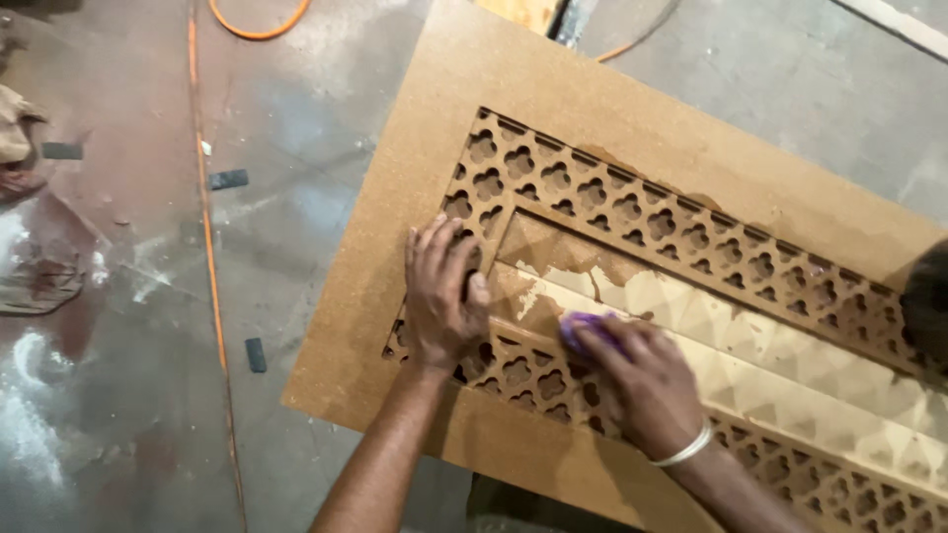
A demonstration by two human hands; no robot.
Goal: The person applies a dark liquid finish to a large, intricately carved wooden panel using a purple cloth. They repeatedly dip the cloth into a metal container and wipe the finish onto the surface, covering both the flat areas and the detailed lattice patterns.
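Two bare forearms rose from the six o'clock edge of the view toward a carved fibreboard panel (395, 247) lying flat on the dusty concrete floor (128, 395). The left hand (441, 296) lay palm down with its fingers spread on the lattice border, near the nine o'clock end of the cut-out pattern, gripping nothing and seemingly steadying the board. The right hand (642, 385), a pale bangle (684, 449) on its wrist, had its grip curled closed on a small purple pad (585, 328), pressed against the recessed centre strip just at the three o'clock side of the left hand. That strip looked paler and smoother toward four o'clock, while the patch by the pad remained brown, so the rubbing of the inner relief appeared partly done. By that judgement, the next stroke would call for steady pressure along the groove while the left hand held the panel flat. An orange cable (259, 30) curved at eleven o'clock, and small dark scraps (228, 179) lay at nine o'clock.
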